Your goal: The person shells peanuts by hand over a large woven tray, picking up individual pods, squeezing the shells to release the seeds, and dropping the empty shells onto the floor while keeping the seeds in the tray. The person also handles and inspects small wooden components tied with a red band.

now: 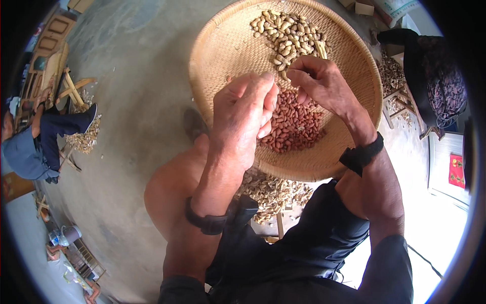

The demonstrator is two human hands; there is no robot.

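A round woven basket (212, 66) lies in front of me. Unshelled peanuts (288, 35) are heaped in its far part, with red shelled peanut kernels (293, 124) piled nearer to me. My left hand (243, 111) is above the basket's left part, its fingers curled in and the thumb pressed on them. Close by on the right, my right hand (321, 83) makes a pinch of thumb and forefinger beside the edge of the unshelled heap. Whatever either hand holds is hidden or too small to make out. Both wrists wear dark bands.
Broken peanut shells (276, 195) lie in a heap below the basket, between my legs. Another person (35, 137) sits at the far left near a wooden stool and more shells. On the right stand a wooden stool (405, 109) and a dark patterned bundle (440, 81).
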